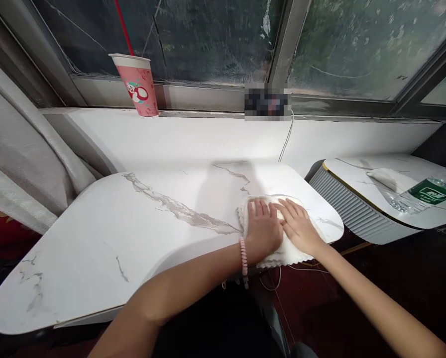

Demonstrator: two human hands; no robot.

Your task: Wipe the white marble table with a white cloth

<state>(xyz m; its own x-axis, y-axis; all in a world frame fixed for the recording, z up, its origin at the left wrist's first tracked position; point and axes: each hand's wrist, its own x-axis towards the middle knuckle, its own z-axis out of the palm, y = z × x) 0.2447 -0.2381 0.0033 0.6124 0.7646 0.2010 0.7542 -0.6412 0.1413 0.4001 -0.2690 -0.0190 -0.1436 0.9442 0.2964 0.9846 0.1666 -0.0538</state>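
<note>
A white cloth (288, 253) with a scalloped edge lies on the right part of a white, marble-patterned tabletop (96, 233). Part of it hangs over the near edge. My left hand (265, 232) presses flat on the cloth, fingers stretched forward, and a pink beaded bracelet circles that wrist. Right beside it, my right hand (300, 228) also rests flat on the cloth with its fingers extended. The two hands touch or nearly touch at the thumbs. What lies under the cloth is hidden.
On the window ledge stand a pink paper cup (141, 87) with a red straw and a blurred-out dark object (268, 102). A white cable (288, 134) runs down behind the table. At right, a fluted cabinet (357, 204) carries a plastic bottle (428, 191). A grey curtain (25, 124) hangs left.
</note>
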